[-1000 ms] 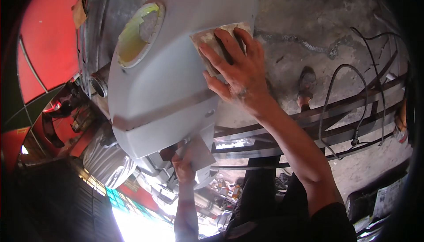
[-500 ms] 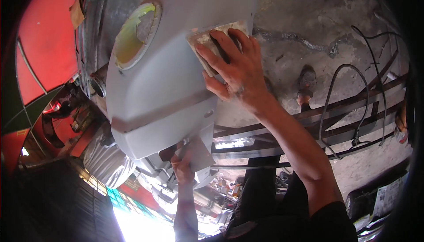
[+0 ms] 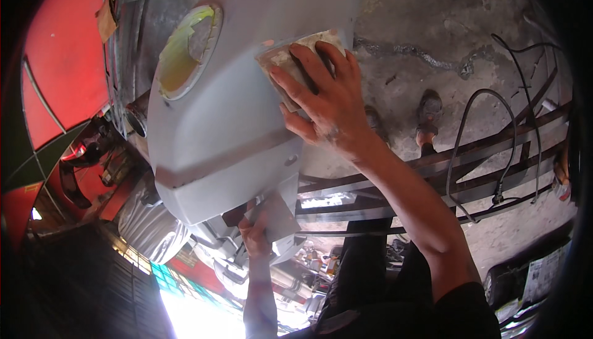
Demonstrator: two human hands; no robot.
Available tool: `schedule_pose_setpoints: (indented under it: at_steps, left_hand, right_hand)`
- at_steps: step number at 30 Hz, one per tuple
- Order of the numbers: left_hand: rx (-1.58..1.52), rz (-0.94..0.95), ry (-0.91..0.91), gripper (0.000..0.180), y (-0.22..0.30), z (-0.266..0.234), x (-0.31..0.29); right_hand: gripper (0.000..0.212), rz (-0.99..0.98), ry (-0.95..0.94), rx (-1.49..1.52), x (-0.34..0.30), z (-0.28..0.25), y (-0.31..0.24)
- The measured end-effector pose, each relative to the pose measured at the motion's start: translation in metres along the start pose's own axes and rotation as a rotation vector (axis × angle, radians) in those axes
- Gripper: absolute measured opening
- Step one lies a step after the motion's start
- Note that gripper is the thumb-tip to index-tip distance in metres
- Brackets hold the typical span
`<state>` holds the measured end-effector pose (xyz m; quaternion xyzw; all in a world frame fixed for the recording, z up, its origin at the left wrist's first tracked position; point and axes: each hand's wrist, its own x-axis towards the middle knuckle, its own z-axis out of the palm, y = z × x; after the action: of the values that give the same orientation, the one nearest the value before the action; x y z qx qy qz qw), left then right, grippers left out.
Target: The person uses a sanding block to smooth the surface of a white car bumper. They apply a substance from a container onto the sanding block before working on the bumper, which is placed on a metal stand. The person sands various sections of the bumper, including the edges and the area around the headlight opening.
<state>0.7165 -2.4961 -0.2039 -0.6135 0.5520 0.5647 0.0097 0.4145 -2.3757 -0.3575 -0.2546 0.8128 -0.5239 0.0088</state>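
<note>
A large grey primed panel (image 3: 228, 110), shaped like a car bumper, stands before me, with a rounded opening rimmed in yellow-green at its upper left. My right hand (image 3: 327, 95) lies over a worn, pale sanding block (image 3: 272, 61), fingers spread across its back and thumb along its near edge. The block's face rests against the panel by its right edge. Lower down, my left hand (image 3: 254, 237) is closed on a flat grey rectangular piece (image 3: 279, 218) below the panel's lower corner. Whether that piece belongs to the panel I cannot tell.
Dark metal rails (image 3: 407, 178) run across behind my right forearm. A black cable (image 3: 460, 147) loops over them. Beyond lies a stained concrete floor (image 3: 420, 5), with a shoed foot (image 3: 429, 107) on it. Red panels (image 3: 68, 48) and a metal frame stand at left.
My right hand and the sanding block have slid slightly left along the panel. My left hand and the flat grey piece stay almost where they were.
</note>
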Motion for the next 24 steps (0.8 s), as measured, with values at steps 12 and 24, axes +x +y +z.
schedule_pose_setpoints:
  at_steps: [12,24]
  left_hand:
    - [0.008,0.011,-0.034,0.055,0.0,-0.001,0.002]
    - [-0.065,0.012,-0.021,0.055,0.0,0.002,0.001]
  right_hand:
    - [0.069,0.002,-0.043,0.005,-0.003,0.005,0.001]
    - [0.068,0.044,-0.028,0.006,-0.009,0.008,0.01]
